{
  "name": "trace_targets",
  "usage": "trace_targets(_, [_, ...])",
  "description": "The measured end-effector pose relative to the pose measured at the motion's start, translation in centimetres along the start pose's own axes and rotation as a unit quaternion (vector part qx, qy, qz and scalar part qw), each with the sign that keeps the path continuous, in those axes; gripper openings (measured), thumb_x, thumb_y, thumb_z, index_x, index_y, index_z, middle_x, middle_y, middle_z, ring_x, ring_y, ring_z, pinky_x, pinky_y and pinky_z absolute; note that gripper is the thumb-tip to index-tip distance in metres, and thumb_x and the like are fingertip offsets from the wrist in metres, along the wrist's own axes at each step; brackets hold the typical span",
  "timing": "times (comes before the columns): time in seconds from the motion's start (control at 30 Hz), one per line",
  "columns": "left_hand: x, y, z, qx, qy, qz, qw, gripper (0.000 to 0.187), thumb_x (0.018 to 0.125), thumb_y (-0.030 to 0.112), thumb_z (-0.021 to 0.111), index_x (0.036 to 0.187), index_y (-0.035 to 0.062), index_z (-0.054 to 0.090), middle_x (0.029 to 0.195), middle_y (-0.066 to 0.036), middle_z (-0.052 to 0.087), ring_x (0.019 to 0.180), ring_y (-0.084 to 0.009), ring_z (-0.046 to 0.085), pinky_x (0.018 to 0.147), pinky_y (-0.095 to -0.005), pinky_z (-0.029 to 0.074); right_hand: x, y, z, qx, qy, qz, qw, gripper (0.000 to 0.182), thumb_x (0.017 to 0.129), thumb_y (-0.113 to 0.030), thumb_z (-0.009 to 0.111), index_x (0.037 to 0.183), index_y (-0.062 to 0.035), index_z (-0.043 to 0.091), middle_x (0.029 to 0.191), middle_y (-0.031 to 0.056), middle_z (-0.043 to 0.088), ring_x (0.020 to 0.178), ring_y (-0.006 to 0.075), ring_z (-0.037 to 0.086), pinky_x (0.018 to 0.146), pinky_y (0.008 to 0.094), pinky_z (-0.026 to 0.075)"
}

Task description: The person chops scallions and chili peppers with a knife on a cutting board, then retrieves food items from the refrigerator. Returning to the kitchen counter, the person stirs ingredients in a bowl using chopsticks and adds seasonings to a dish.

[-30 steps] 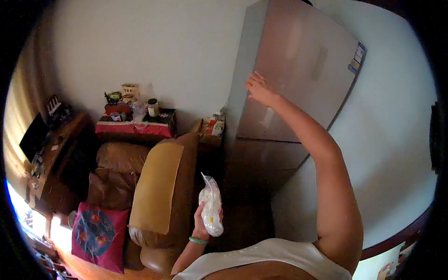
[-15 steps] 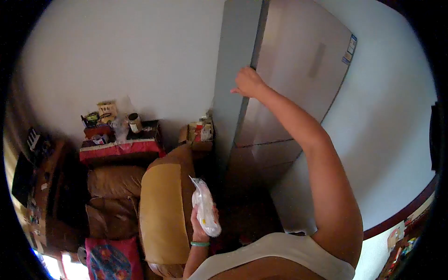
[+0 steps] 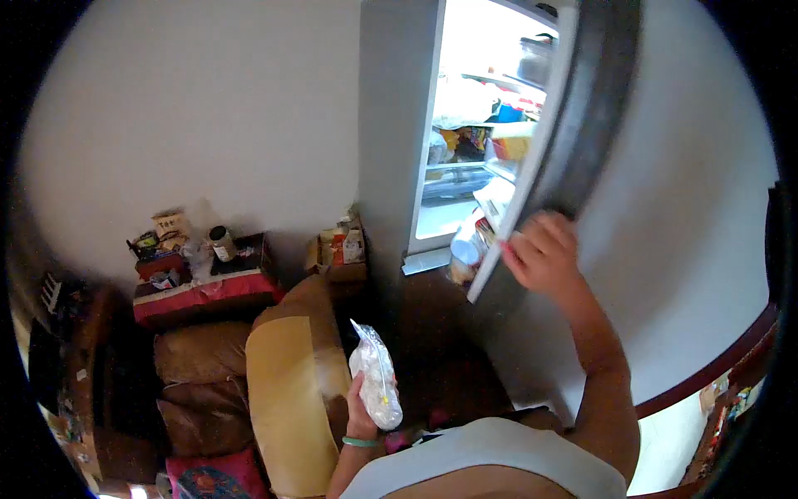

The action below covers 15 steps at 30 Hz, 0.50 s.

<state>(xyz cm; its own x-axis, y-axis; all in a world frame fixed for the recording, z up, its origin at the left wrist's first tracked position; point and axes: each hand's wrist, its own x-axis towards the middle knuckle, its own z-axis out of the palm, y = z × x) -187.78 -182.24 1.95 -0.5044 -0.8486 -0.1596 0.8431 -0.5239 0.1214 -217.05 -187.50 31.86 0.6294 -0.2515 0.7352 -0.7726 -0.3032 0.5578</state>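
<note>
My left hand (image 3: 360, 414), with a green bangle at its wrist, is closed around a clear zip bag (image 3: 376, 378) of white contents, held upright in front of my body. At the right, my right hand (image 3: 544, 254) has its fingers curled at the edge of the refrigerator door (image 3: 594, 100). The door stands partly open. Inside the lit refrigerator (image 3: 397, 133) are shelves with bags and packages, some washed out by the light. A jar with a pale blue lid (image 3: 467, 248) sits low in the door rack, beside other packets.
Left of the refrigerator, a box (image 3: 342, 271) of small items stands by the wall. A cloth-covered stand (image 3: 208, 299) carries a dark jar (image 3: 222, 244) and clutter. The brown sofa's padded arm (image 3: 287, 391) is close to my left hand. A wall lies behind the door.
The refrigerator door has swung open to the right, showing the lit shelves. My right hand has moved down and right with it. The zip bag stays in my left hand.
</note>
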Motion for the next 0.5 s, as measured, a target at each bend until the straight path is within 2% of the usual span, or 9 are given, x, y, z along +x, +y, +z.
trace_targets(0.07, [1.0,-0.1,1.8,0.036,-0.018,-0.005,0.999,0.056,0.09,0.044,0.05,0.13,0.0046,0.046,0.104,-0.015,0.063,0.087,-0.0271,0.064,0.076,-0.0399,0.054,-4.8,-0.3,-5.6,-0.131,0.081,0.059,0.986,0.013,0.075,-0.02,0.073,0.082,-0.0135,0.064,0.09,0.0037,0.056,0.092,0.025,0.053,0.085,0.0469,0.043])
trace_targets(0.17, [2.6,0.0,4.5,0.061,-0.033,-0.03,0.997,0.054,0.09,0.041,0.049,0.131,0.0044,0.046,0.104,-0.015,0.063,0.088,-0.0274,0.064,0.076,-0.0401,0.054,-11.7,-0.4,-9.8,-0.058,0.223,0.294,0.928,0.045,0.087,-0.038,0.06,0.118,-0.0069,0.054,0.114,0.0119,0.052,0.109,0.0274,0.049,0.095,0.0472,0.038])
trace_targets(0.2, [2.9,0.1,6.1,0.067,-0.036,-0.044,0.996,0.053,0.09,0.039,0.048,0.13,0.0042,0.047,0.105,-0.015,0.063,0.089,-0.0274,0.064,0.077,-0.0403,0.054,-12.6,-1.1,-11.1,-0.065,0.221,0.294,0.928,0.045,0.087,-0.038,0.06,0.118,-0.0069,0.054,0.114,0.0119,0.052,0.109,0.0274,0.049,0.095,0.0472,0.038])
trace_targets(0.23, [3.6,0.3,6.1,0.071,-0.108,-0.077,0.989,0.053,0.09,0.038,0.049,0.131,0.004,0.046,0.112,-0.015,0.062,0.093,-0.0283,0.063,0.08,-0.0406,0.053,-13.6,-2.1,-12.2,0.003,0.245,0.394,0.886,0.055,0.089,-0.043,0.054,0.127,-0.0043,0.045,0.124,0.0147,0.047,0.116,0.0289,0.045,0.1,0.0464,0.035])
trace_targets(0.27, [4.3,-0.3,7.7,0.107,-0.095,-0.078,0.987,0.055,0.09,0.04,0.049,0.131,0.0033,0.046,0.108,-0.015,0.061,0.088,-0.0271,0.063,0.074,-0.0389,0.055,-15.5,-2.3,-12.7,0.079,0.268,0.49,0.826,0.066,0.091,-0.048,0.049,0.137,-0.0018,0.037,0.135,0.0174,0.042,0.123,0.0303,0.042,0.104,0.0456,0.032])
trace_targets(0.3, [4.8,-0.9,9.8,0.142,-0.082,-0.078,0.983,0.056,0.091,0.042,0.049,0.13,0.0025,0.045,0.103,-0.014,0.061,0.083,-0.0258,0.063,0.068,-0.0371,0.057,-18.1,-2.9,-13.3,0.079,0.27,0.49,0.825,0.066,0.091,-0.048,0.049,0.137,-0.0018,0.037,0.135,0.0174,0.042,0.123,0.0303,0.042,0.104,0.0456,0.032])
trace_targets(0.37, [9.4,-3.3,13.7,0.152,-0.043,-0.069,0.985,0.056,0.091,0.041,0.049,0.132,0.0036,0.046,0.113,-0.016,0.062,0.088,-0.027,0.065,0.072,-0.0391,0.056,-25.1,-0.3,-10.9,0.146,0.325,0.647,0.675,0.075,0.092,-0.049,0.046,0.143,0.001,0.027,0.144,0.0201,0.033,0.13,0.0313,0.036,0.108,0.0432,0.028])
trace_targets(0.47, [12.8,-5.5,18.2,0.148,-0.083,-0.097,0.981,0.055,0.091,0.04,0.049,0.132,0.0031,0.045,0.111,-0.015,0.063,0.088,-0.0269,0.066,0.072,-0.0368,0.056,-28.6,2.7,-12.5,0.071,0.34,0.601,0.72,0.077,0.091,-0.05,0.048,0.144,0.0017,0.026,0.143,0.0214,0.034,0.128,0.033,0.038,0.106,0.0425,0.031])
trace_targets(0.5, [14.1,-7.1,20.4,0.203,-0.061,-0.065,0.975,0.058,0.09,0.044,0.049,0.13,0.0026,0.047,0.104,-0.015,0.064,0.082,-0.0255,0.066,0.068,-0.0352,0.056,-29.7,4.4,-13.3,0.06,0.322,0.586,0.742,0.076,0.091,-0.048,0.049,0.143,0.0018,0.027,0.142,0.0214,0.035,0.126,0.0335,0.039,0.106,0.0422,0.031])
